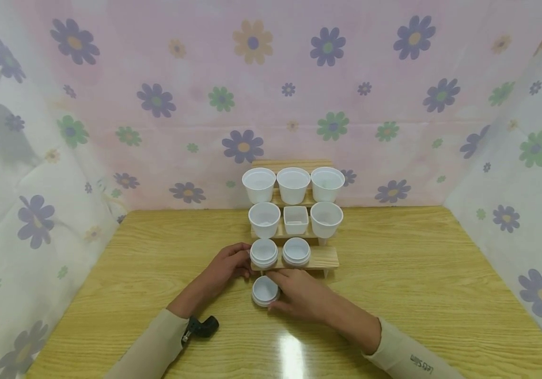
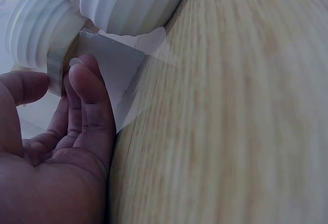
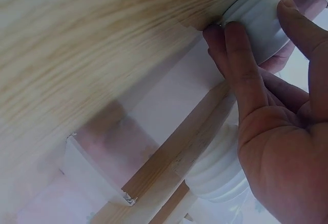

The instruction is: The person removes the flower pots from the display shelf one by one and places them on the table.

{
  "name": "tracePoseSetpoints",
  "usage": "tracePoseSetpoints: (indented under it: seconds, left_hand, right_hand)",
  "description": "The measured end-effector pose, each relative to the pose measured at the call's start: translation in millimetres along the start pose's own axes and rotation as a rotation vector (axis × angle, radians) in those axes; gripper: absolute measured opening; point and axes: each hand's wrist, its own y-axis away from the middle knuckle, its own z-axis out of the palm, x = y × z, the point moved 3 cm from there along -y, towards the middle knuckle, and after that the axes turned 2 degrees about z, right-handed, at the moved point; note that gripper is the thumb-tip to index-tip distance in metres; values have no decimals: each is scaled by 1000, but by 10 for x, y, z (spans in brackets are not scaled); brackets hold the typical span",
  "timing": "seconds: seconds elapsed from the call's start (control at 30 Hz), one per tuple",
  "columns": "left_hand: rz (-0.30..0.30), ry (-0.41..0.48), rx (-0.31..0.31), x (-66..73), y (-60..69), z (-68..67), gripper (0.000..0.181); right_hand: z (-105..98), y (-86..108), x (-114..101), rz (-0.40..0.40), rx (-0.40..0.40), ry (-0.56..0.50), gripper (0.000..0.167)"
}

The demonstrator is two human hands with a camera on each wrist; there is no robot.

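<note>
From my remote seat I have the right hand (image 1: 304,296) pinching a small white round pot (image 1: 264,289) between thumb and fingers; whether its base bears on the wood-grained tabletop (image 1: 394,295) I can't tell. Mouth up, it sits in front of the tiered wooden stand (image 1: 324,258), its smooth wall banded with ribs. Taking that pot as my clock centre, the right hand lies at 3 o'clock and the left hand (image 1: 228,265) at 10, its thumb and fingers pinching the left end of the stand's lowest plank, pale and straight-grained, above a flat white leg (image 2: 110,57). Two matching ribbed pots stand on that plank, one at 12 o'clock (image 1: 263,251), the other at 1 (image 1: 296,250). Further up toward 12, a square white pot (image 1: 295,220) with rounded corners stands between two tapering round cups (image 1: 264,221); on the tier above, three wide-rimmed cups (image 1: 293,185) line up before flower-printed cloth (image 1: 285,113).
</note>
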Motion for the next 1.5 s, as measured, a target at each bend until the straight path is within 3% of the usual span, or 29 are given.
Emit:
tracePoseSetpoints:
  seconds: [0.23, 0.57, 0.73, 1.1, 1.37, 1.5]
  left_hand:
    - [1, 6, -6, 14, -5, -2, 37]
    - [-1, 16, 1, 15, 16, 4, 36]
    - [-4, 20, 3, 10, 15, 0, 37]
    - [-11, 21, 5, -4, 1, 2, 37]
    - [-16, 20, 6, -9, 0, -4, 37]
    - [-17, 19, 5, -8, 4, -6, 37]
  right_hand:
    - [4, -9, 0, -5, 14, 6, 50]
    - [-26, 42, -8, -17, 60, 30, 46]
    - [-68, 95, -7, -42, 142, 23, 37]
    - [-112, 201, 25, -56, 300, 36, 38]
    - [-231, 294, 47, -43, 478, -9, 23]
    - [-284, 315, 84, -22, 574, -31, 24]
